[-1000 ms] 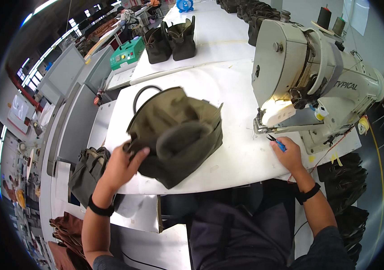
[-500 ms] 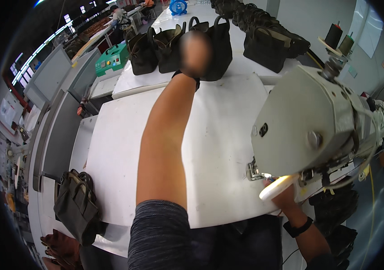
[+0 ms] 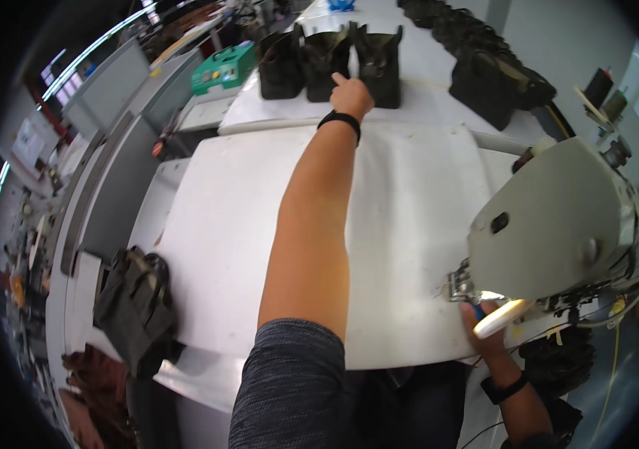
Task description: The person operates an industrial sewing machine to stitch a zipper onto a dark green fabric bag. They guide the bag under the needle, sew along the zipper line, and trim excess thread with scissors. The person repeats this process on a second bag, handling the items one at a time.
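Reaching far, arm straight, the unclenched left hand is beside a dark, upright bag, rightmost of three far away; the right hand grips a half-hidden blue tool.

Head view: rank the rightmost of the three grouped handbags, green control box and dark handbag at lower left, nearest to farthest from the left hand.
1. Rightmost grouped handbag, just beyond the left hand, slightly right.
2. Green control box, off to its left.
3. Lower-left handbag, back toward the wearer.
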